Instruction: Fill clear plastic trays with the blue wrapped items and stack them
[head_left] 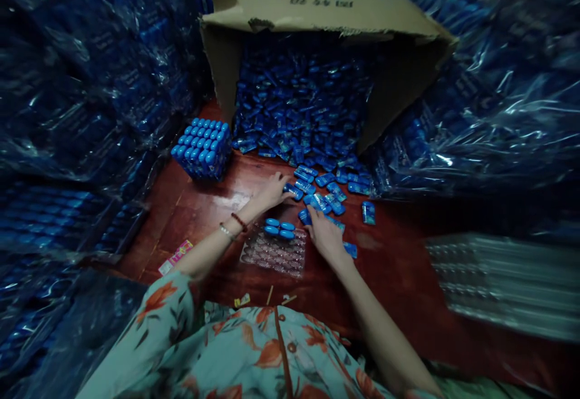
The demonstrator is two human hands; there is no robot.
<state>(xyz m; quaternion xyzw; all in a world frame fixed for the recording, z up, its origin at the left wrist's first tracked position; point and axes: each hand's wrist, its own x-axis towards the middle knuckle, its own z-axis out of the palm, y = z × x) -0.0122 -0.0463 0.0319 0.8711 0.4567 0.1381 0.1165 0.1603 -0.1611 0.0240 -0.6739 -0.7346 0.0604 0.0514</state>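
My left hand (275, 191), with bracelets on its wrist, has its fingers closed on a small blue pack (293, 191) at the near edge of the loose pile. My right hand (322, 230) is closed on another blue pack (305, 217), a little nearer to me. Between and below the hands lies a clear plastic tray (274, 254) with rows of hollows. Several blue packs (280, 228) stand in its far rows, their rounded ends up. More loose blue packs (319, 202) lie flat and tilted on the reddish floor beyond my hands.
A torn cardboard box (362, 15) lies open, spilling blue packs. A neat block of packs (202, 148) stands left. Plastic-wrapped stacks (489, 97) flank both sides. Stacked clear trays (507, 284) lie right. A pink wrapper (176, 257) is near my left forearm.
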